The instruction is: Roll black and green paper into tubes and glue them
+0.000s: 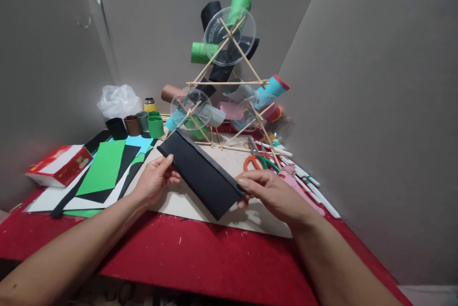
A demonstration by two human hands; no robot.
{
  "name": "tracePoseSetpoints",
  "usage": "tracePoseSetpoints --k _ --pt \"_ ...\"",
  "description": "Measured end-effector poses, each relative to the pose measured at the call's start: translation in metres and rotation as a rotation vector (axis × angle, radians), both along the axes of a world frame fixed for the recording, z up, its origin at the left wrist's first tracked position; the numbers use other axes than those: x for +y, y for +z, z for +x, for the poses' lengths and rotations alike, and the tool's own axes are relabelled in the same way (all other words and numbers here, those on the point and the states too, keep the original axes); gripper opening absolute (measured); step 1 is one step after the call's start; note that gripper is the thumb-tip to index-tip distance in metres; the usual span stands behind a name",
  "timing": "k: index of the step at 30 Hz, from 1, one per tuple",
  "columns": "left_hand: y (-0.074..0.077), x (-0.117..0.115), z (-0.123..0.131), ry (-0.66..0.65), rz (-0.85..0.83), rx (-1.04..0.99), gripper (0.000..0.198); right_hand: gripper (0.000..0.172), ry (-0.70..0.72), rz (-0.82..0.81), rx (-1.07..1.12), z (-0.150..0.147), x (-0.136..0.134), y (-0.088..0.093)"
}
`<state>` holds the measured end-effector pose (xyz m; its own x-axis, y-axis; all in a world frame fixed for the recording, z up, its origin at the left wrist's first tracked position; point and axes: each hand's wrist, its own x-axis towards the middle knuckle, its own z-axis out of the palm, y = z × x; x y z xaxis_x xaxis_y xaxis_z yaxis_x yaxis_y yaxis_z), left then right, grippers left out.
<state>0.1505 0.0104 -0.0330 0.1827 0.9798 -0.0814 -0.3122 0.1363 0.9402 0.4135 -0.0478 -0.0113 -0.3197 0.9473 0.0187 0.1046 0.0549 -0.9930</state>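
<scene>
A black strip of foam or card sheet (203, 172) is held up at a slant above the pale board (171, 208); one long edge looks folded over. My left hand (157, 177) pinches its left end between thumb and fingers. The lower right end is gripped by my right hand (265, 189). Behind the strip stands a wooden-stick frame (229, 83) with clear plastic discs (246, 24) and coloured tubes, among them a green tube (240, 6) and a blue tube with a red rim (272, 91). Orange-handled scissors (251, 162) lie near my right hand.
Left on the red table (171, 258) are a green sheet (102, 167) over other sheets, a red-and-white box (60, 165), short rolled tubes (156, 127), a yellow bottle (150, 104) and a clear plastic bag (119, 100). White marker-like sticks (322, 196) lie at right, by the grey wall (386, 105).
</scene>
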Motion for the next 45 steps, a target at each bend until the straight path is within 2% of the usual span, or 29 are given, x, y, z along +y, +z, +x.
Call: tracePoseSetpoints --k 1,3,5,7,9,11,15,20,24,27,31,34,37,40,43,45 --pt "0.0 0.001 -0.001 -0.008 -0.007 -0.007 0.034 0.043 0.006 0.025 -0.012 0.0 -0.001 -0.001" --pt "-0.002 0.003 -0.003 -0.041 -0.016 -0.018 0.034 0.041 -0.11 0.127 -0.029 -0.002 0.0 -0.004" --pt "-0.004 0.003 -0.003 -0.083 -0.021 -0.012 0.034 0.032 -0.296 0.307 -0.098 -0.004 0.001 -0.011" --pt "-0.007 0.003 -0.002 -0.127 -0.031 0.007 0.035 0.035 -0.366 0.513 -0.195 -0.008 0.001 -0.017" --pt "-0.009 0.002 -0.001 -0.166 -0.048 0.027 0.036 0.048 -0.294 0.696 -0.249 -0.013 -0.001 -0.021" --pt "-0.011 0.0 0.0 -0.214 -0.057 0.042 0.036 0.052 -0.183 0.839 -0.264 -0.017 -0.004 -0.023" --pt "-0.014 -0.002 0.003 -0.284 -0.025 0.085 0.04 0.04 -0.003 0.978 -0.302 -0.022 -0.011 -0.02" --pt "-0.019 -0.004 0.004 -0.259 0.021 0.138 0.04 0.028 0.139 1.056 -0.344 -0.026 -0.013 -0.017" --pt "-0.02 -0.004 0.005 -0.213 0.041 0.124 0.04 0.022 0.194 0.984 -0.307 -0.031 -0.01 -0.023" --pt "-0.015 -0.006 0.004 -0.184 0.043 0.124 0.035 0.017 0.075 0.831 -0.246 -0.034 -0.007 -0.029" --pt "-0.009 -0.008 0.003 -0.257 0.027 0.158 0.069 0.011 -0.107 0.545 -0.174 -0.035 -0.002 -0.031" --pt "-0.009 -0.01 0.004 -0.355 0.019 0.182 0.063 0.014 -0.17 0.413 -0.123 -0.035 0.0 -0.029" --pt "-0.009 -0.014 0.005 -0.354 0.043 0.233 0.056 0.025 -0.22 0.32 -0.12 -0.035 0.001 -0.026" --pt "-0.004 -0.023 0.006 -0.22 0.195 0.343 0.043 0.034 -0.232 0.234 -0.13 -0.035 0.001 -0.026" --pt "0.005 -0.033 0.006 -0.027 0.482 0.513 0.027 0.032 -0.208 0.128 -0.109 -0.034 0.001 -0.028" --pt "0.01 -0.037 0.006 0.02 0.599 0.574 0.019 0.03 -0.169 0.072 -0.097 -0.034 0.001 -0.03"
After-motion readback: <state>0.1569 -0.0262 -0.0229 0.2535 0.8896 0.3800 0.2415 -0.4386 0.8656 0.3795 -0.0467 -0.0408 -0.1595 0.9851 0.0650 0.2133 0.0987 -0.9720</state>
